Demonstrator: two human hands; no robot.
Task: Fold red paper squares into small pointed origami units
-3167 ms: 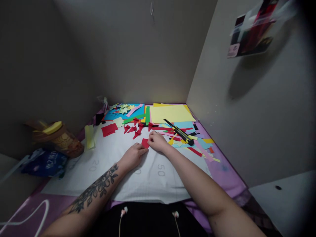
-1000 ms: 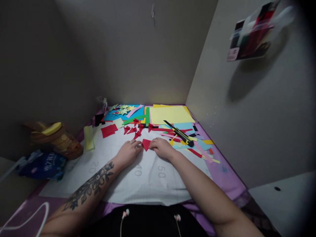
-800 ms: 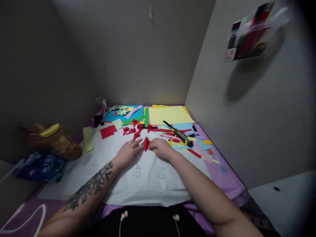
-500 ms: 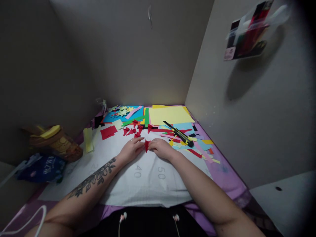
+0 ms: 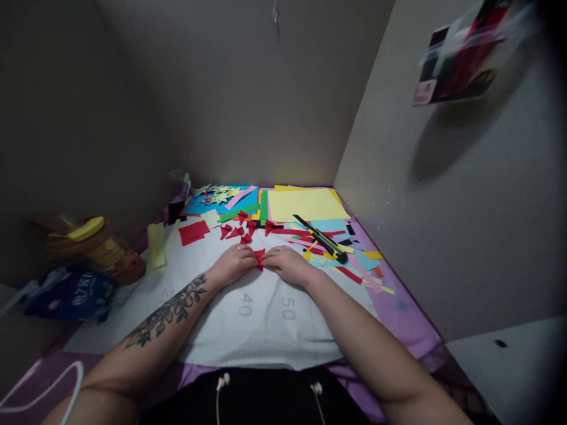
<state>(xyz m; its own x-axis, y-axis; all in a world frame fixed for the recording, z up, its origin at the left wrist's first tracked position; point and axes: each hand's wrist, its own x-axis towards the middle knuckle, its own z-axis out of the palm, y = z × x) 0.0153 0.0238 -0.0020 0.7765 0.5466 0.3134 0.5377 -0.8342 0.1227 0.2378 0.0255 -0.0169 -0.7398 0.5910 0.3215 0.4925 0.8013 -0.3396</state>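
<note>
Between my two hands is a small folded piece of red paper. My left hand pinches its left side, and my right hand grips it from the right with bent fingers. Just beyond lie several folded red paper pieces, pointed in shape. To their left, flat red paper rectangles rest on the white sheet, which bears printed numbers. A black and yellow box cutter lies right of my right hand, its blade out, on top of coloured paper strips.
At the back are a blue sheet with pale paper stars and a stack of yellow sheets. A cup with a yellow lid and a blue packet stand at left. Walls enclose the table; a bag hangs right.
My left fingers have closed in on the red paper, which has turned slightly and shifted a little left. The whole view has swung slightly.
</note>
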